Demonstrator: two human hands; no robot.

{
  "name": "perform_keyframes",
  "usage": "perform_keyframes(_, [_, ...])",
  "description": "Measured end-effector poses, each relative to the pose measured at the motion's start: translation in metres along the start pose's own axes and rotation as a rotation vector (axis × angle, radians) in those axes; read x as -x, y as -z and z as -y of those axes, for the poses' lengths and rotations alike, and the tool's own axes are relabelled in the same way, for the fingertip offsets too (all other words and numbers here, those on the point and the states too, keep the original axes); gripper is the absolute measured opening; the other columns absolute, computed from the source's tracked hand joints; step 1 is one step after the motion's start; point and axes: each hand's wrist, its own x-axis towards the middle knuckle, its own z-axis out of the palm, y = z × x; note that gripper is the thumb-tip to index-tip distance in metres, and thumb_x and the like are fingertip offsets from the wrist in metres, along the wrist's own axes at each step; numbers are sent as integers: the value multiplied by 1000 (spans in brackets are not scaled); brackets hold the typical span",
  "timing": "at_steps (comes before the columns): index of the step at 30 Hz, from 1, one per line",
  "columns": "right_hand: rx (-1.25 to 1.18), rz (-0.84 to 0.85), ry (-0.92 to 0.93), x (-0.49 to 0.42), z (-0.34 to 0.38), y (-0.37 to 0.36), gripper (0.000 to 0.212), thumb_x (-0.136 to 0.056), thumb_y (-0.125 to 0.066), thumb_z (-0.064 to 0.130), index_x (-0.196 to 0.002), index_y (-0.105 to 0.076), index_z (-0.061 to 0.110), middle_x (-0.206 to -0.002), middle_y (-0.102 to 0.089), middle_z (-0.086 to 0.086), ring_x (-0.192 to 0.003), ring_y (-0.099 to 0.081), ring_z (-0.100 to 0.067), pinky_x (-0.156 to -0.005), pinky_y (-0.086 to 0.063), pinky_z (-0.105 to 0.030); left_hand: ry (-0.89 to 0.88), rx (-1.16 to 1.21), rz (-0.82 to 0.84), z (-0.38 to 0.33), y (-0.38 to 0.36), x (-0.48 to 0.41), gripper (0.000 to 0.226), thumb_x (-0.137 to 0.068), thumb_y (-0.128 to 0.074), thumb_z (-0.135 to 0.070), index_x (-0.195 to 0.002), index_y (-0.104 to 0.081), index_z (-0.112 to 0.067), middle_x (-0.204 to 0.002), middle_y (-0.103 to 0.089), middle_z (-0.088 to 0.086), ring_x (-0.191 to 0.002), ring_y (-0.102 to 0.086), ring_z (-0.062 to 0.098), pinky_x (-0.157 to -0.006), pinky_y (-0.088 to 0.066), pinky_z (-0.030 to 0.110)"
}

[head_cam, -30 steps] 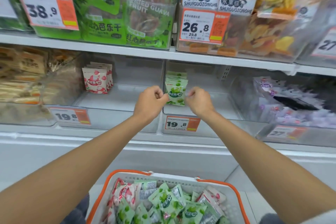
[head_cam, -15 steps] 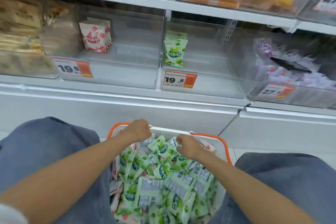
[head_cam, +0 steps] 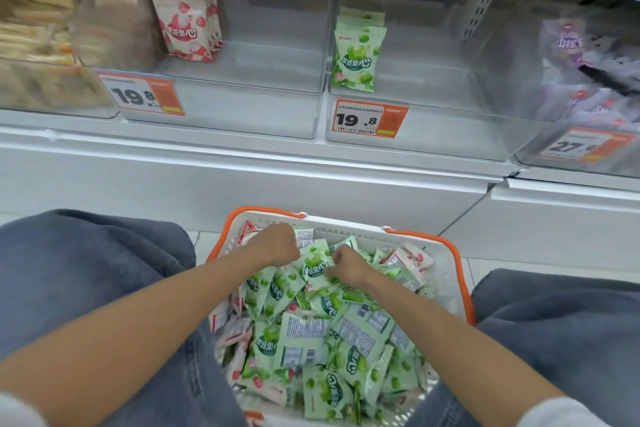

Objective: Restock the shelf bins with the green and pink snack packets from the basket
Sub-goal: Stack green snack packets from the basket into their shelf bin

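A white basket [head_cam: 446, 274] with an orange rim sits between my knees, heaped with green packets and some pink ones. My left hand [head_cam: 277, 248] and my right hand [head_cam: 348, 265] are both down in its far end, fingers curled on either side of one green packet [head_cam: 317, 263] that lies on top of the pile. On the shelf, a clear bin [head_cam: 249, 114] holds a few upright pink packets [head_cam: 185, 29] at its left. The bin to its right [head_cam: 450, 135] holds a short stack of green packets [head_cam: 356, 55] at its left side.
Orange price tags [head_cam: 369, 118] hang on the bin fronts. A bin of brown packets [head_cam: 38, 45] stands at the far left and a bin of purple packets [head_cam: 588, 80] at the far right. White shelf base panels [head_cam: 242, 177] lie below the bins.
Both hands left the green packets in the shelf bin and dropped into the basket. My view tilted down with them. The hands now close on a green packet at the basket's far end.
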Motion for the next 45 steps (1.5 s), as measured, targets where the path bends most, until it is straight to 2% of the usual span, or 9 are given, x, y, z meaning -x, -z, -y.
perform_keyframes(4, [-168, 16, 9, 8, 15, 14, 14, -88, -68, 9, -80, -60, 17, -68, -55, 1, -57, -49, -11, -54, -41, -23, 27, 55, -26, 8, 2, 2, 15, -92, -57, -25, -83, -56, -12, -97, -63, 9, -76, -56, 20, -67, -47, 32])
perform_keyframes(8, [-500, 51, 34, 18, 35, 60, 19, -89, -62, 2, -107, -67, 5, -98, -71, -10, -90, -69, -23, -84, -57, -33, 18, 206, -39, -1, 11, 8, 61, -94, -36, -66, -117, -55, -12, -133, -58, 17, -119, -56, 29, -95, -42, 35])
perform_keyframes(10, [-722, 135, 84, 31, 48, 79, 26, -90, -60, -2, -115, -63, 1, -107, -71, -11, -100, -68, -24, -90, -55, -36, -82, 422, -90, -22, 20, 17, 59, -97, -32, -62, -109, -61, -11, -110, -65, 11, -100, -61, 24, -83, -42, 30])
perform_keyframes(13, [-844, 161, 204, 51, 68, 98, 34, -90, -56, -9, -120, -59, 7, -110, -70, -8, -102, -67, -21, -88, -54, -32, -204, 613, -367, -51, 37, 25, 40, -100, -41, -49, -74, -46, -19, -62, -44, -6, -56, -43, 9, -57, -33, 27])
perform_keyframes(22, [-844, 122, 377, 86, 96, 138, 39, -89, -63, -2, -126, -56, 4, -120, -67, -14, -110, -65, -26, -96, -52, -36, -264, 402, -862, -81, 78, 38, 48, -89, -48, -65, -88, -60, -18, -75, -63, -5, -74, -60, 22, -61, -44, 34])
perform_keyframes(30, [-714, -72, 507, 100, 131, 191, 35, -84, -69, 0, -118, -61, -1, -110, -71, -13, -98, -70, -24, -81, -58, -31, -374, 466, -931, -116, 145, 41, 56, -94, -51, -58, -54, -39, -19, -50, -45, -3, -54, -48, 27, -51, -30, 33])
perform_keyframes(33, [-696, -132, 507, 98, 149, 221, 30, -84, -69, -1, -113, -63, -2, -104, -72, -13, -91, -72, -24, -73, -59, -30, -399, 474, -967, -127, 176, 33, 60, -96, -43, -60, -57, -40, -15, -51, -44, -2, -50, -47, 21, -50, -36, 35])
perform_keyframes(39, [-636, -423, 395, 43, 164, 277, 28, -82, -70, -4, -109, -65, -4, -110, -70, -15, -100, -68, -27, -92, -54, -39, -306, 313, -1016, -107, 215, -1, 57, -101, -27, -56, -75, -53, -13, -78, -66, 6, -76, -60, 28, -61, -40, 36])
perform_keyframes(45, [-385, -446, 214, -34, 172, 271, 30, -83, -71, 2, -111, -62, 4, -113, -66, -8, -98, -63, -21, -86, -50, -30, -308, 210, -948, -88, 208, -29, 59, -102, -26, -53, -81, -59, -9, -72, -64, 8, -72, -59, 31, -63, -47, 39])
